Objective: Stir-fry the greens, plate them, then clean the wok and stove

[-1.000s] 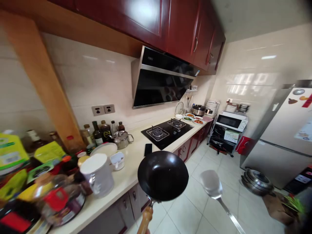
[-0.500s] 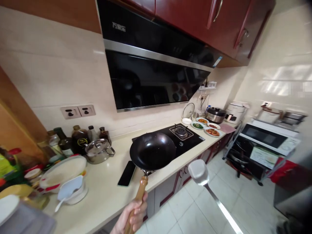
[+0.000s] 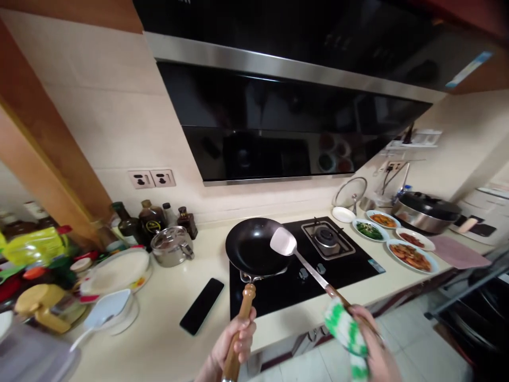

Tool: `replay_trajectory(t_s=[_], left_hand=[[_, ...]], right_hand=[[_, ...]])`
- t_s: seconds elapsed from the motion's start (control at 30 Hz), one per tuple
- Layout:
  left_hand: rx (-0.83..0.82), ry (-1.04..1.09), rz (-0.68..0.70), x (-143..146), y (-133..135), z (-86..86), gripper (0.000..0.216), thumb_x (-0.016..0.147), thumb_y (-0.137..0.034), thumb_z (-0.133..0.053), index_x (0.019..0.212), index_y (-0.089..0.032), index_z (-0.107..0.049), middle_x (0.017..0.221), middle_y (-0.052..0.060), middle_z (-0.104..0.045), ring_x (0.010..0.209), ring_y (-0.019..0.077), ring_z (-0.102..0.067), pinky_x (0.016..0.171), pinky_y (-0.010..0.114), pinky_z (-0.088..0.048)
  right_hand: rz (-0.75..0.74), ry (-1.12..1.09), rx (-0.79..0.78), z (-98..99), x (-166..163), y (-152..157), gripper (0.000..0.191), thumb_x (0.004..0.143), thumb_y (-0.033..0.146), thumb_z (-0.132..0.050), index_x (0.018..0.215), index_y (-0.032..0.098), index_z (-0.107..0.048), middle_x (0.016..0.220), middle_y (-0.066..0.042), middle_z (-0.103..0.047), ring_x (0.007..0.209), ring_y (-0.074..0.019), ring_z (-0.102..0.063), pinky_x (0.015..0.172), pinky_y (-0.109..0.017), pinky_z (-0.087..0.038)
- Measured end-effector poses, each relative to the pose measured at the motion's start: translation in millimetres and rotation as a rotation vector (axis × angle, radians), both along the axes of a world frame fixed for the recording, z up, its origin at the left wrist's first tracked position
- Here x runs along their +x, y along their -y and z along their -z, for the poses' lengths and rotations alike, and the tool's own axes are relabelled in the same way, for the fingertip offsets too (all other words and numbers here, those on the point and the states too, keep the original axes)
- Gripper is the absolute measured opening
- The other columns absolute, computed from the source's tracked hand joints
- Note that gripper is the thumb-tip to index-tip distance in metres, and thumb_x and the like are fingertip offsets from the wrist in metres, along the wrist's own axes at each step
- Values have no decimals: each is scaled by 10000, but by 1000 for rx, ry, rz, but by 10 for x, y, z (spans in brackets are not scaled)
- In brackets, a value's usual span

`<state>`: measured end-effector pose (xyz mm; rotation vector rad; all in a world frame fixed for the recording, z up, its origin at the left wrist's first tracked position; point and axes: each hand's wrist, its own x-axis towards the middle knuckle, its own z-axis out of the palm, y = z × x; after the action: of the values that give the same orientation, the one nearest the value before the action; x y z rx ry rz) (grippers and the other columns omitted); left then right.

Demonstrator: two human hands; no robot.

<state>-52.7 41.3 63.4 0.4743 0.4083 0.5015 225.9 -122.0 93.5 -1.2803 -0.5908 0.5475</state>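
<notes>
My left hand (image 3: 234, 342) is wrapped round the wooden handle of a black wok (image 3: 254, 250), which rests on the left burner of the black gas hob (image 3: 314, 265). My right hand (image 3: 371, 345) grips the handle of a steel spatula (image 3: 292, 249) together with a green-and-white cloth (image 3: 344, 331). The spatula's blade hovers over the wok's right rim. The wok looks empty.
A black phone (image 3: 202, 305) lies on the cream counter (image 3: 159, 334) left of the hob. Bottles (image 3: 149, 220), a small lidded pot (image 3: 172, 245), a white plate and bowl crowd the left. Plates of food (image 3: 409, 253) and a cooker (image 3: 425, 211) sit right. The range hood (image 3: 286, 106) hangs overhead.
I stepped toward the hob; the wok came down from mid-air onto the left burner. The spatula swung up from over the floor to the wok's rim, and my right hand came into view.
</notes>
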Motion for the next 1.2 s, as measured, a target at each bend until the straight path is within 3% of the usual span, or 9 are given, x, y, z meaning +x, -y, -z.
replay_trajectory(t_s=[0.13,0.23,0.43,0.57,0.67,0.83,1.0,1.1,1.2], left_hand=[[-52,-12,-40,102,-119,74,314,640,-267,-792,823,-202,-545,484,-129,-390,325,-4,-261,331,164,-86],[-83,-21,-85,172,-148,99,311,643,-265,-783,841,-196,-554,483,-126,-389,328,-9,-265,332,156,-89],[-37,-97,-205,484,-134,-10,324,634,-330,-793,808,-193,-558,484,-115,-410,319,2,-252,307,152,-175],[28,-194,-292,733,-123,-32,373,604,-397,-813,773,-185,-556,488,-90,-465,326,39,-348,320,183,-330],[54,-258,-374,842,-113,-23,422,633,-480,-786,838,-170,-586,524,-66,-512,357,66,-421,365,213,-404],[193,-511,-431,769,-90,-217,463,764,-566,-656,1001,-172,-601,709,4,-632,531,157,-610,521,282,-480],[643,-909,-904,716,150,-575,341,744,-395,-747,1011,-229,-616,863,20,-677,841,192,-632,735,260,-483],[694,-850,-880,1090,305,-617,339,769,-342,-731,1062,-233,-600,842,29,-678,779,186,-623,657,252,-463],[416,-732,-743,1691,188,-547,371,741,-406,-745,1000,-192,-585,765,40,-671,660,182,-632,585,272,-457]], right_hand=[[-136,348,-73,-153,24,-768,315,804,538,-596,830,237,-685,909,-55,-691,884,-227,-654,766,-300,-545],[-342,571,-61,-190,23,-1118,274,883,451,-510,870,234,-675,882,-58,-686,846,-203,-652,754,-273,-530],[-599,994,-94,-206,78,-1438,258,919,227,-414,1005,267,-653,929,-35,-644,738,-144,-631,688,-242,-503],[-728,1148,-151,-161,158,-1535,564,783,76,-488,1280,338,-537,1015,-14,-659,797,-161,-640,752,-281,-508],[-855,1071,-184,-98,254,-1554,721,714,85,-579,1372,345,-441,1098,-15,-662,903,-193,-647,851,-328,-498],[-892,647,-312,-8,621,-1481,676,589,238,-782,1223,308,-560,1102,-33,-645,1008,-238,-613,893,-342,-482],[-959,-43,-365,303,1151,-1316,323,709,495,-684,907,243,-652,821,-15,-638,757,-194,-615,706,-318,-499],[-898,-71,-382,560,1374,-1258,372,634,545,-745,643,201,-604,620,18,-547,612,-156,-543,604,-278,-463],[-826,-55,-358,666,1544,-1302,414,598,563,-776,619,198,-582,581,26,-522,573,-147,-515,545,-259,-438]])
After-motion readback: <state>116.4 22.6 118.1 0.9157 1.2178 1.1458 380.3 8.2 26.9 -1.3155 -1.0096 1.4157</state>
